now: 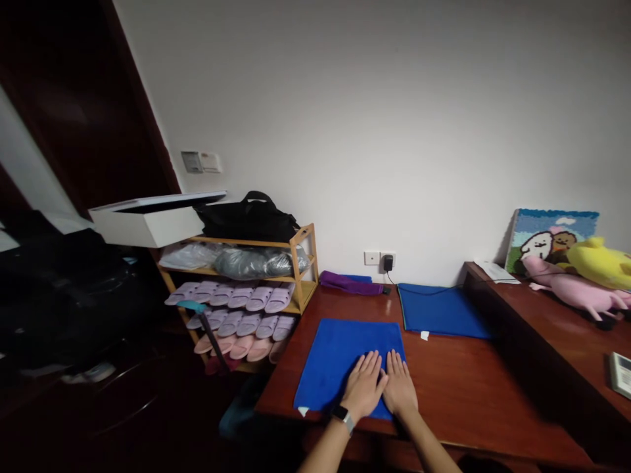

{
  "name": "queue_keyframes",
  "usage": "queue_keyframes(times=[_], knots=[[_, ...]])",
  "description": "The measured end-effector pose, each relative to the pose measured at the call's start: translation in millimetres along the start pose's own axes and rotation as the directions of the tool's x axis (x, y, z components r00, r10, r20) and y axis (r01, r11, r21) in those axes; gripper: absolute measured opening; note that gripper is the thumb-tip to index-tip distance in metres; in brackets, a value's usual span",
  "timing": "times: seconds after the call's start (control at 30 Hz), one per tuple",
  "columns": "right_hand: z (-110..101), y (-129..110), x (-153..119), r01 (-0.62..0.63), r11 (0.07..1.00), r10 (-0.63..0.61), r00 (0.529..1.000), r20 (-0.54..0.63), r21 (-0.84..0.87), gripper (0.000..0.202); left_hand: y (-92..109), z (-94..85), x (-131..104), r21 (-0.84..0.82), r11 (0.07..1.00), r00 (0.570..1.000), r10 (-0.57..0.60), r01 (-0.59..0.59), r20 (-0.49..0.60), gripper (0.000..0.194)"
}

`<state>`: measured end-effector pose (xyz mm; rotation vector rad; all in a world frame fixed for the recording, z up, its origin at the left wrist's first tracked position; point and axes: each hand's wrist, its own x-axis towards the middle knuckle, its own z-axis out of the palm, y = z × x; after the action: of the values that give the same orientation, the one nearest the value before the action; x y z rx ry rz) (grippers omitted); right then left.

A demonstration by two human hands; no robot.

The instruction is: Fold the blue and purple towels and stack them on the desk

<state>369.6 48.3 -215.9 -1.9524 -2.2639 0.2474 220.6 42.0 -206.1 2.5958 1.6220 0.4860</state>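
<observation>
A blue cloth (335, 355) lies spread flat on the reddish-brown table (458, 387), with a small white tag at its near left corner. My left hand (363, 386) rests palm down on its right half, fingers stretched out, a watch on the wrist. Beside it, my right hand (398, 384) also presses flat near the cloth's right edge, and the two thumbs meet. Nothing is held in either hand. Further back on the right lies a second blue cloth (441, 310), and a folded purple cloth (351, 283) sits at the table's back left.
A wooden rack (305, 263) of slippers stands left of the table, with a black bag (249, 220) and a white box (148, 223) on top. A charger (388, 262) is plugged into the wall. Plush toys (574, 289) lie on the raised surface at right.
</observation>
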Motion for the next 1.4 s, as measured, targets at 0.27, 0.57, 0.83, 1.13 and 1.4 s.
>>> queue_keyframes(times=[0.27, 0.57, 0.83, 1.13, 1.4], knots=[[4, 2, 0, -0.045, 0.998, 0.044, 0.999, -0.008, -0.051, 0.069, -67, -14.3, -47, 0.060, 0.958, 0.960, -0.281, 0.279, 0.018, 0.074], [-1, -5, -14, -0.051, 0.998, 0.049, 0.996, -0.077, -0.027, 0.066, -116, -31.7, -98, 0.147, 0.857, 0.869, -0.479, 0.494, -0.126, 0.069], [18, -12, -54, 0.031, 0.998, -0.025, 0.991, -0.133, 0.048, 0.067, -84, -69.7, -94, 0.298, 0.695, 0.756, -0.588, 0.654, -0.289, 0.048], [6, -16, -51, 0.015, 0.995, -0.005, 0.995, -0.100, 0.103, 0.067, -106, -84.1, -85, -0.036, 0.606, 0.607, -0.793, 0.795, 0.049, 0.031], [6, -15, -50, 0.018, 0.993, -0.007, 0.995, -0.095, 0.118, 0.067, -125, -85.5, -93, -0.160, 0.609, 0.624, -0.778, 0.777, 0.067, 0.017]])
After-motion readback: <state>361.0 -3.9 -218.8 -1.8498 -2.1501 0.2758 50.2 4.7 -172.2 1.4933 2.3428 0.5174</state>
